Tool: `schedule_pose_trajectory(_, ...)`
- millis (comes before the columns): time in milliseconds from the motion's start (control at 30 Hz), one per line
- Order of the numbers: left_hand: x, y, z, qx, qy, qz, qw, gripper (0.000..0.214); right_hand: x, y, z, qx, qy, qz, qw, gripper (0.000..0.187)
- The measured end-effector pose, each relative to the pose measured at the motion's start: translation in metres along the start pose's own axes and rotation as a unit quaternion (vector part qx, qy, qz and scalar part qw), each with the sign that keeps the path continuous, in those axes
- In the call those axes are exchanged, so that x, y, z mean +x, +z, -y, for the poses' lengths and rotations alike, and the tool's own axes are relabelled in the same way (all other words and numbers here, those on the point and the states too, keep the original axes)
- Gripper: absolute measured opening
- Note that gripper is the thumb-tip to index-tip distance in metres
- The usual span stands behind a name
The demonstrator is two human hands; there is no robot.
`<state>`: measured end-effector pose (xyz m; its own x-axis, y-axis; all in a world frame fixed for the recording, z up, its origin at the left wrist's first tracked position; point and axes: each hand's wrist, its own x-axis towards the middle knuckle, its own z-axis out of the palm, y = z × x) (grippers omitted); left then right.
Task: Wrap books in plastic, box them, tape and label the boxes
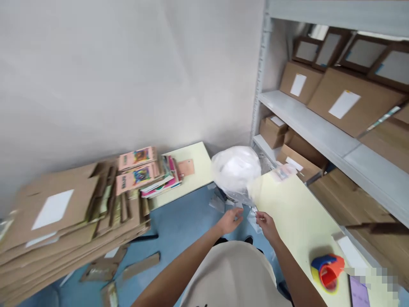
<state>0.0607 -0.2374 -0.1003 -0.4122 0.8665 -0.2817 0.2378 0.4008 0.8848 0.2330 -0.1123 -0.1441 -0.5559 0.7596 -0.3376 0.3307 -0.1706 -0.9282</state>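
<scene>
A big translucent white plastic bag (236, 168) stands in the gap between the two tables, bulging above their tops. My left hand (230, 220) is in front of the bag, its fingers slightly curled and apart, and nothing shows in it. Beside the right table's edge, my right hand (267, 225) is closed in a pinch below the bag. A small pale bit shows at its fingertips, too small to name. Clear plastic scraps (217, 202) lie on the floor under the bag.
Flattened cardboard boxes (76, 204) and pink booklets (137, 179) are stacked on the left. A tape dispenser (329, 273) and a phone (358, 292) lie on the right table (297, 209). Metal shelves (306, 117) hold cardboard boxes. Cardboard pieces (140, 265) lie on the floor.
</scene>
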Motion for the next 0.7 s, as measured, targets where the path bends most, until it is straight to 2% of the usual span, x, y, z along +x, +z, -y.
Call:
schedule_pose_trajectory(100,-0.022,-0.024,0.014,-0.004,0.000,-0.049,0.999,0.038,0.007,0.032,0.011,-0.026,-0.012,0.058,0.998,0.056)
schedule_pose_trajectory(200,-0.052,-0.054,0.037,-0.010,-0.021,-0.090,0.996,0.039,0.011,0.074,0.025,-0.048,-0.025,0.112,0.992,0.060)
schedule_pose_trajectory(333,-0.098,-0.102,0.079,-0.023,-0.049,-0.146,0.988,0.037,0.008,0.147,0.043,-0.078,-0.057,0.171,0.981,0.060)
schedule_pose_trajectory(433,-0.135,-0.139,0.114,-0.044,-0.073,-0.216,0.973,0.035,0.000,0.207,0.051,-0.092,-0.065,0.226,0.968,0.058)
schedule_pose_trajectory(567,-0.183,-0.183,0.158,-0.086,-0.127,-0.338,0.929,0.037,-0.013,0.287,0.063,-0.126,-0.075,0.300,0.943,0.048)
schedule_pose_trajectory(700,-0.223,-0.228,0.192,-0.164,-0.168,-0.472,0.850,0.041,-0.026,0.369,0.084,-0.149,-0.097,0.393,0.902,0.031)
